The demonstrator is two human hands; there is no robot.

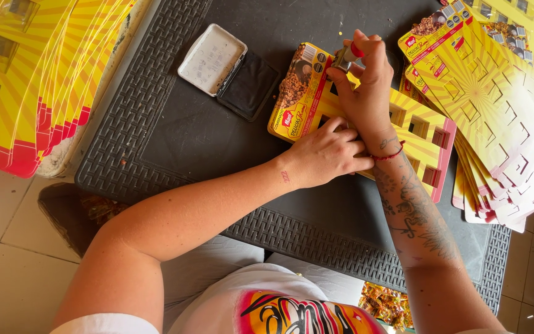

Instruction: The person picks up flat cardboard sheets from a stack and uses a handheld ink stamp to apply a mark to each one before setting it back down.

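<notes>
The right hand grips a small stamp tight over the yellow card. The left hand lies flat on that card, holding nothing. An open ink pad sits at nine o'clock from the stamp.

Bright, even daylight throughout; source seemingly upper right, where the fanned yellow cards bleach almost to white. Soft, short shadows only: a faint one under the right hand on the dark worktop. Mild sheen on the glossy card stack at left. Sharp focus at centre, no motion blur. Wide-angle bending at the edges, straight lines curving outward near the corners.
</notes>
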